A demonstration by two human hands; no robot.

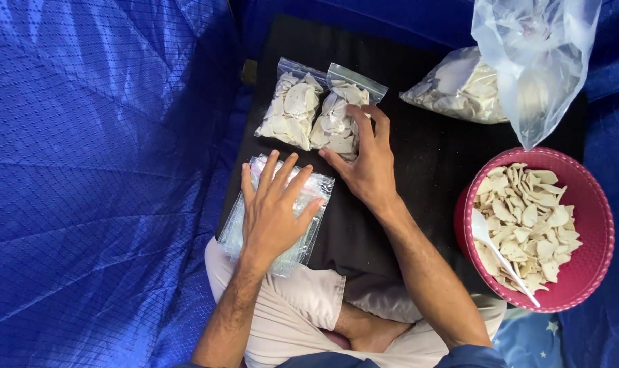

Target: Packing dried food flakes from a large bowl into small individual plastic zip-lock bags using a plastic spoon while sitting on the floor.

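Note:
My left hand (275, 208) lies flat, fingers spread, on a stack of empty clear zip bags (255, 235) at the near edge of a black mat (418, 157). My right hand (367, 163) rests with fingers and thumb around the lower right side of a small filled zip bag of pale chips (337, 119). A second filled bag (290, 112) lies touching it on the left. Whether the right hand grips the bag or only touches it is hard to tell.
A pink bowl (589, 225) at the right holds pale chips and a white spoon (500, 255). A large clear plastic bag of chips (459, 88) lies at the back right, another bag (534, 61) upright over it. Blue cloth (98, 170) surrounds the mat.

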